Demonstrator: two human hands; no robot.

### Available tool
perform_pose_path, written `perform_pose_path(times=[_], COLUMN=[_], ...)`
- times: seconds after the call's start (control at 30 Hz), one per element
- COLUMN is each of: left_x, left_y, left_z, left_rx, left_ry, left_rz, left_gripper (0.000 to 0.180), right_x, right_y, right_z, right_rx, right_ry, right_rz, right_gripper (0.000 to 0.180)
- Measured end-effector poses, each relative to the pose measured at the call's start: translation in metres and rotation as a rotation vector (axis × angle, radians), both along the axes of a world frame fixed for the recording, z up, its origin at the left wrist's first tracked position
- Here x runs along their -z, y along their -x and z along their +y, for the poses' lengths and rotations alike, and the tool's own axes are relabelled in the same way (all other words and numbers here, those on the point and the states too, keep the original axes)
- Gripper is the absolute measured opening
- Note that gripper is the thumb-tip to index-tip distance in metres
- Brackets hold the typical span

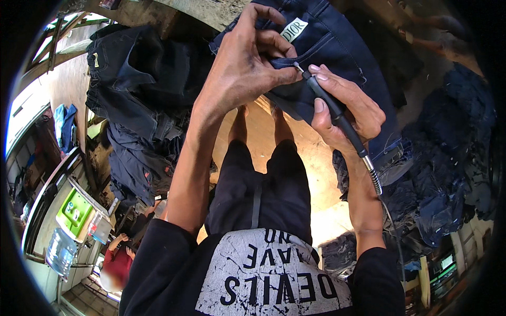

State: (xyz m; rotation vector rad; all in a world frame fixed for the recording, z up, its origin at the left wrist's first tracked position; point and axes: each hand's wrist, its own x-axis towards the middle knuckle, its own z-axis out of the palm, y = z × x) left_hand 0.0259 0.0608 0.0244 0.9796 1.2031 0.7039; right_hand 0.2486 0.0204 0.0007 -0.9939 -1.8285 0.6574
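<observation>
Right hand point(350, 108): closed round the tool point(334, 105), tip near the left thumb
Left hand point(245, 66): thumb and forefinger nearly together, pinching a garment point(342, 29) fold
Garment: under both hands
Label point(295, 30): on the cloth
Thread point(363, 78): loose, apparently left to tidy
Progress: probably midway; cannot tell whether heaps point(443, 158) are finished

A gap lay open between the left forearm point(184, 163) and right forearm point(366, 210), above the floor point(322, 195). Left of the dark blue garment point(348, 39), a bare strip along the wooden top's point(203, 11) near edge offered room. The left hand point(247, 60), right hand point(350, 100) and pen-shaped tool point(349, 129) obstructed the garment; a cable point(389, 211) trailed beside the right forearm. Black trousers point(137, 89) crowded the left, piled dark cloth point(437, 174) the right.
</observation>
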Motion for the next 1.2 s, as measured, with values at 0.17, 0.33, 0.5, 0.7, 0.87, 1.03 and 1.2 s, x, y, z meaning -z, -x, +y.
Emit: perform_pose_path(times=[0.17, 0.33, 0.5, 0.7, 0.87, 1.03, 1.2], left_x=[-0.005, -0.007, -0.006, -0.004, -0.002, 0.0, 0.005], left_y=[-0.003, -0.005, -0.003, -0.004, -0.005, -0.006, -0.007], left_z=[0.004, 0.003, 0.005, 0.005, 0.004, 0.003, 0.003], left_rx=[-0.019, -0.062, -0.034, -0.05, -0.049, -0.077, -0.078], left_ry=[-0.026, 0.02, 0.046, 0.073, 0.039, 0.052, 0.052], left_rz=[0.071, -0.008, 0.018, -0.044, -0.026, -0.089, -0.107], left_gripper=[0.072, 0.073, 0.074, 0.073, 0.074, 0.075, 0.075], right_x=[0.002, 0.001, -0.001, -0.002, -0.003, -0.003, -0.002], right_y=[0.001, 0.0, 0.0, -0.002, -0.004, -0.006, -0.008], right_z=[0.0, 0.0, 0.0, 0.0, -0.001, -0.001, -0.002], right_rx=[0.018, 0.02, 0.023, 0.032, 0.046, 0.053, 0.064], right_ry=[-0.001, 0.019, 0.022, 0.042, 0.059, 0.071, 0.063], right_rz=[0.003, 0.013, 0.007, 0.01, 0.024, 0.032, 0.028], right_gripper=[0.037, 0.037, 0.037, 0.038, 0.038, 0.038, 0.037])
